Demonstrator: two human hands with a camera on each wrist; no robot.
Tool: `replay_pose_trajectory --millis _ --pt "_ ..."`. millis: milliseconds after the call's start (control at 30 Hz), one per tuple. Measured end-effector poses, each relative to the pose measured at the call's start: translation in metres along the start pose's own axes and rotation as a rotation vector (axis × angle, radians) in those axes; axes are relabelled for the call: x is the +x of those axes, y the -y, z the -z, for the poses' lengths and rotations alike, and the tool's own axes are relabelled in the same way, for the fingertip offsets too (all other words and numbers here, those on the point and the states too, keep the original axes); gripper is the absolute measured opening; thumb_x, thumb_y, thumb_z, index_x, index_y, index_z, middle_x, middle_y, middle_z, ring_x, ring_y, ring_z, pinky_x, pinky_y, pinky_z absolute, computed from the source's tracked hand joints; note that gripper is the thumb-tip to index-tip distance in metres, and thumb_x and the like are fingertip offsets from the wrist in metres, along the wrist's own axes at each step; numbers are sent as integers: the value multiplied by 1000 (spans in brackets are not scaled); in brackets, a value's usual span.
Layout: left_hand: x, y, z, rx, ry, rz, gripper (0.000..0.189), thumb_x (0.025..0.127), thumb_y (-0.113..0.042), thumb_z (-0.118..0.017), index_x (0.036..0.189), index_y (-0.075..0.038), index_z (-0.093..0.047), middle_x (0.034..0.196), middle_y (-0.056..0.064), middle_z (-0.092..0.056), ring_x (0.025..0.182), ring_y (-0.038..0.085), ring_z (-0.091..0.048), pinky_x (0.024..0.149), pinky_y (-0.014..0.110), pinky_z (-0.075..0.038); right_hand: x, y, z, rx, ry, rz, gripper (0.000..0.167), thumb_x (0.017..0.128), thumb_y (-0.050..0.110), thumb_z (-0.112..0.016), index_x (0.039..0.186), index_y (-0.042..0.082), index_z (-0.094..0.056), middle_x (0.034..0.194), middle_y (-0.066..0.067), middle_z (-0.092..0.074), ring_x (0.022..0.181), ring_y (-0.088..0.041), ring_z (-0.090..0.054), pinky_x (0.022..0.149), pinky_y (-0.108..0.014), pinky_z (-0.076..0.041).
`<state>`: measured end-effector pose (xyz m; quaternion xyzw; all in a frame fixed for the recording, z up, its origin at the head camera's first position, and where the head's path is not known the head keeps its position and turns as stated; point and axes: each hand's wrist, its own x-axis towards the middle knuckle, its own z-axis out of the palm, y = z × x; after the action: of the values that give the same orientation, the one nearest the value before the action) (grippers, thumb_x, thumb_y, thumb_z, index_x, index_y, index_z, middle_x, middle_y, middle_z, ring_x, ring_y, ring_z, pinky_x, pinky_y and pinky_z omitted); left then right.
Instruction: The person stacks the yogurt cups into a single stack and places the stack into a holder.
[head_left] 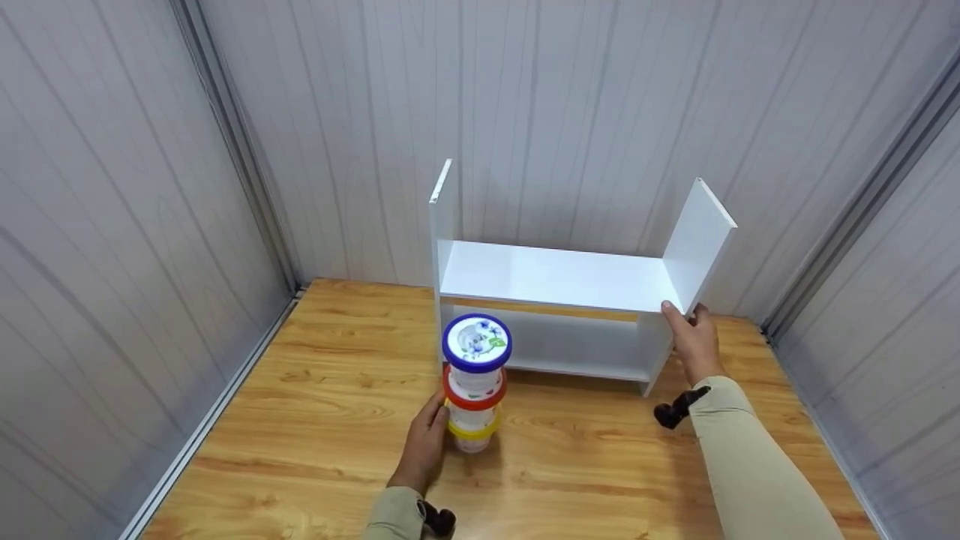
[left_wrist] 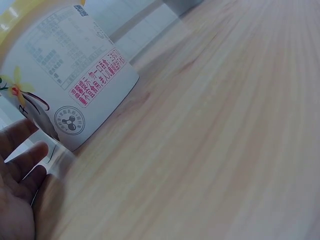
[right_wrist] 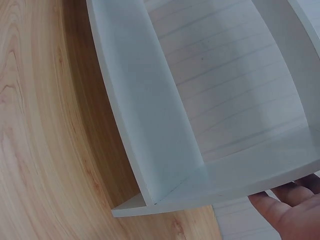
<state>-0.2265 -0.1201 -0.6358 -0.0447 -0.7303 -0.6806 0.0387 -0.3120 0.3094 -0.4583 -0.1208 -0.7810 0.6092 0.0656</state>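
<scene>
Three round white tubs stand stacked on the table in the head view: a blue-lidded tub (head_left: 477,343) on top, a red-lidded tub (head_left: 475,390) in the middle, and a yellow-lidded tub (head_left: 472,435) lowest. My left hand (head_left: 425,442) is against the left side of the lower tubs. In the left wrist view its fingers (left_wrist: 31,159) lie loosely extended beside the lowest tub, which carries red and grey print. My right hand (head_left: 694,345) grips the right side panel of a white two-tier shelf (head_left: 555,277), thumb in front and fingers around the outer face.
The shelf stands on a wood-grain table (head_left: 322,375) close to the back wall (head_left: 570,112), its side panels rising above the upper board. The tubs are in front of its left end. Pale panelled walls enclose the table on the left and right.
</scene>
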Motion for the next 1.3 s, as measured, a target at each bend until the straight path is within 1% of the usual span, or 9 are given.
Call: replay_pose_trajectory --millis 133,367,700,800,900,967,1067,1133,1300 --pt "0 0 0 28 -4 -9 46 110 -27 -42 155 -18 -43 156 7 -45 147 31 -34 121 56 -23 1 0 1 -2 2 -16 100 95 62 -55 163 9 -5 166 -23 -14 149 -39 -24 118 -57 -28" --pt "-2 -2 -1 15 19 -25 46 109 -35 -43 154 -24 -44 153 3 -48 146 29 -37 121 55 -25 2 -3 2 37 0 18 92 99 55 -53 163 6 -8 164 -24 -18 146 -39 -29 116 -56 -33" --pt "-2 -1 -1 28 20 -55 46 110 -32 -41 154 -19 -43 154 7 -47 146 31 -36 120 56 -24 2 -5 -1 72 0 -20 94 98 57 -54 164 13 -3 167 -19 -11 150 -38 -22 118 -58 -27" --pt "-1 0 -1 14 39 -63 47 110 -29 -41 155 -17 -42 155 9 -45 147 32 -34 121 57 -22 1 -5 -1 77 5 -28 95 98 57 -54 164 16 0 168 -17 -9 151 -38 -20 118 -59 -26" --pt "-2 0 -1 -71 86 -71 50 109 -25 -44 157 -14 -35 159 13 -38 149 34 -28 122 57 -18 1 -5 -1 88 12 -26 94 99 56 -54 164 17 1 168 -17 -9 151 -37 -20 118 -60 -26" --pt "-2 0 -1 -121 118 -63 55 107 -24 -47 159 -15 -31 161 13 -34 149 34 -27 122 57 -18 2 -5 -1 95 12 -23 93 99 56 -53 164 17 1 168 -17 -8 151 -37 -19 118 -60 -25" --pt "-3 -1 -1 -182 145 -19 67 103 -27 -58 161 -24 -25 161 9 -34 148 32 -29 122 57 -19 2 -5 -2 100 7 -19 93 99 55 -54 164 17 1 168 -16 -8 151 -37 -19 119 -60 -25" --pt "-2 -3 -1 -184 139 20 76 97 -29 -67 160 -33 -24 159 5 -38 146 30 -34 121 56 -21 3 -6 -3 99 4 -18 93 99 55 -54 164 17 2 169 -15 -7 152 -36 -18 119 -59 -24" --pt "-1 -5 -1 -162 158 33 98 87 -27 -81 161 -36 -17 156 5 -40 142 31 -39 120 56 -24 5 -8 -4 127 -6 15 90 100 50 -55 164 15 -3 168 -15 -11 151 -32 -19 121 -53 -21"
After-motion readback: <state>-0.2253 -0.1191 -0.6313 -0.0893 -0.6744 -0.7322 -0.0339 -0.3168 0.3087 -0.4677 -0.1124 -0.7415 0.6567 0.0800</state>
